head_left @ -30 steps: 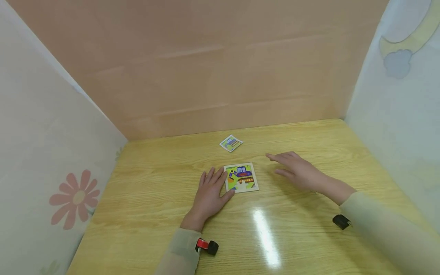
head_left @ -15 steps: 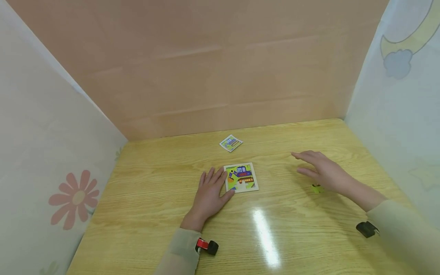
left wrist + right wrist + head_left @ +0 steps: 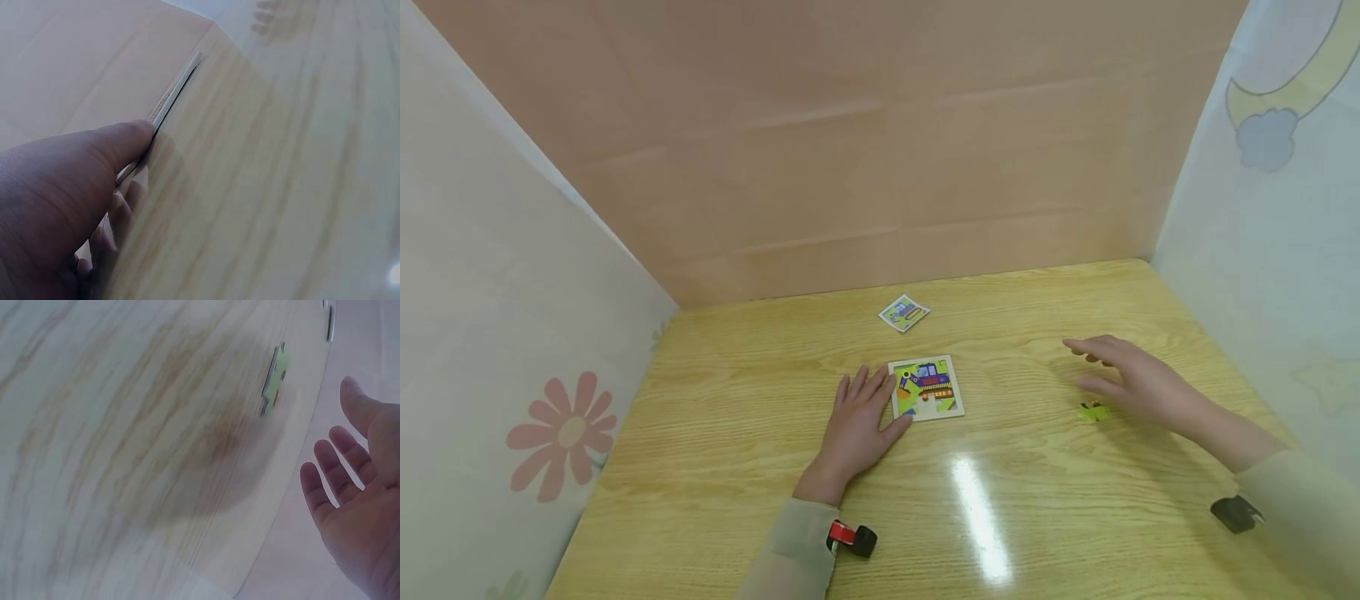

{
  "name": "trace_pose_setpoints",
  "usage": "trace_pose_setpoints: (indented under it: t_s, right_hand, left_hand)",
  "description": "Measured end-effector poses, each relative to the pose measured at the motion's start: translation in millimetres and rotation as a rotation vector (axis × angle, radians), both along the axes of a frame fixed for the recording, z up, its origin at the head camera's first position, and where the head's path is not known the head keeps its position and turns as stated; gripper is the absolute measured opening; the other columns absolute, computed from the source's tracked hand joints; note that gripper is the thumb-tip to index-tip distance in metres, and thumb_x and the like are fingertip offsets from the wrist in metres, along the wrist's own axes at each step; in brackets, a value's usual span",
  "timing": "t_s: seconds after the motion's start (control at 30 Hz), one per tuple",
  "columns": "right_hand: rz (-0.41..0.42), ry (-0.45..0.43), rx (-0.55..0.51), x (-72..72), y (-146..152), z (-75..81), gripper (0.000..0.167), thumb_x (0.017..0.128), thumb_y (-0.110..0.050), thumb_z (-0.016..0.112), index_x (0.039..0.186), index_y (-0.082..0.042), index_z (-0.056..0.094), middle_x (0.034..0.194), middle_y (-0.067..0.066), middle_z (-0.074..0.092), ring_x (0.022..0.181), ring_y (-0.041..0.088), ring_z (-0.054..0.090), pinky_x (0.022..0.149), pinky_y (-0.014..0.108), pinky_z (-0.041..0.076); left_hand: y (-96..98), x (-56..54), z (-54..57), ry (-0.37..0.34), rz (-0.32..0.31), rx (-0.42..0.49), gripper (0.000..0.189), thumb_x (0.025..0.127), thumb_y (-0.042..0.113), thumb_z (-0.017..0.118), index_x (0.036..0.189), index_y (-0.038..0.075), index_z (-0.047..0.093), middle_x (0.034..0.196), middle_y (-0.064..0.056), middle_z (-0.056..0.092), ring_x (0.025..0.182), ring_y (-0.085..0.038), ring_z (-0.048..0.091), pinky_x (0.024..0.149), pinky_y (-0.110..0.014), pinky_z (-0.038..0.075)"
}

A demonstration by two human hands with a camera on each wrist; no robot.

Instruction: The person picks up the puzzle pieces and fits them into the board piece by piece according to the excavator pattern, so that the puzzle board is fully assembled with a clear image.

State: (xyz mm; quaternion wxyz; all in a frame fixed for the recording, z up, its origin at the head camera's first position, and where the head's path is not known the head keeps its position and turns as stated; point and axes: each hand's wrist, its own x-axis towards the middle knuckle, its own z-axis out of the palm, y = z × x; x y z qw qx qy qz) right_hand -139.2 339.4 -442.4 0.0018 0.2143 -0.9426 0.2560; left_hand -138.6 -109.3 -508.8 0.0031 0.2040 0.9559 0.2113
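Note:
A small square jigsaw board (image 3: pixel 931 379) with a digger picture in a pale frame lies flat on the table; a bare pale gap shows near its bottom. My left hand (image 3: pixel 853 429) rests at the board's left side, fingertips at the left edge and thumb by the lower left corner. In the left wrist view, the thumb (image 3: pixel 134 137) touches the board's thin edge (image 3: pixel 180 90). Off to the right, my right hand (image 3: pixel 1142 390) hovers with fingers extended, holding nothing. Close below its thumb lies a loose green puzzle piece (image 3: pixel 1093 412), also visible in the right wrist view (image 3: pixel 275 381).
Behind the board lies a small picture card (image 3: pixel 905 313) with a similar digger, turned cornerwise. A peach-coloured backdrop (image 3: pixel 880 167) rises at the wood-grain table's (image 3: pixel 760 358) far edge. Pale decorated panels (image 3: pixel 1262 275) stand at both sides.
My right hand has moved rightward, away from the board, bringing the loose green piece into sight below its thumb. My left hand and the board have stayed put.

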Motion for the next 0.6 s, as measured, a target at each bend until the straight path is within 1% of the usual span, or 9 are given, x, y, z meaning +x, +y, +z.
trace_pose_setpoints:
  t_s: [0.07,0.13,0.3,0.43,0.53,0.6]
  right_hand:
    - [0.001,0.012,0.0,1.9,3.1,-1.4,0.065,0.104,-0.019,0.08,0.163,-0.007,0.054,0.145,0.014,0.066,0.124,0.033,0.062,0.091,0.059,0.057]
    - [0.013,0.035,0.006,3.3,6.4,-4.2,0.067,0.101,-0.017,0.084,0.161,-0.007,0.057,0.142,0.013,0.068,0.12,0.031,0.064,0.09,0.054,0.058]
    - [0.07,0.125,0.007,4.7,14.1,-13.3,0.07,0.09,-0.011,0.093,0.153,-0.004,0.063,0.133,0.009,0.074,0.111,0.026,0.068,0.089,0.035,0.059]
    - [0.095,0.15,0.012,6.6,20.4,-18.6,0.07,0.084,-0.011,0.097,0.147,-0.005,0.068,0.132,0.008,0.075,0.109,0.023,0.069,0.091,0.019,0.054]
    - [0.096,0.13,0.022,9.8,24.6,-20.2,0.07,0.084,-0.018,0.098,0.146,-0.006,0.069,0.135,0.007,0.074,0.112,0.024,0.069,0.095,0.009,0.047]
    - [0.101,0.122,0.024,11.4,26.7,-21.2,0.07,0.084,-0.021,0.098,0.146,-0.006,0.07,0.135,0.005,0.073,0.114,0.023,0.069,0.096,0.005,0.043]
  left_hand:
    - [0.2,0.1,-0.1,0.0,0.002,0.0,0.074,0.109,0.054,0.066,0.167,0.01,0.05,0.177,-0.007,0.037,0.168,-0.037,0.021,0.137,-0.057,0.006]
    - [0.1,0.1,-0.2,-0.005,0.004,0.001,0.075,0.109,0.054,0.066,0.167,0.01,0.049,0.178,-0.007,0.036,0.168,-0.036,0.02,0.137,-0.056,0.005]
    - [0.2,0.7,0.9,0.004,0.001,0.007,0.074,0.109,0.053,0.067,0.166,0.009,0.051,0.177,-0.008,0.038,0.167,-0.038,0.021,0.136,-0.058,0.007]
    - [0.5,0.9,1.5,0.007,0.0,0.015,0.073,0.109,0.051,0.067,0.166,0.009,0.051,0.177,-0.008,0.039,0.167,-0.039,0.022,0.136,-0.058,0.007]
    - [0.6,0.7,1.4,0.011,-0.001,0.016,0.073,0.109,0.051,0.067,0.165,0.008,0.052,0.176,-0.009,0.039,0.167,-0.039,0.022,0.136,-0.059,0.007]
    - [0.4,0.3,1.0,0.015,-0.003,0.017,0.073,0.109,0.051,0.068,0.165,0.008,0.052,0.176,-0.01,0.04,0.167,-0.039,0.023,0.136,-0.059,0.007]
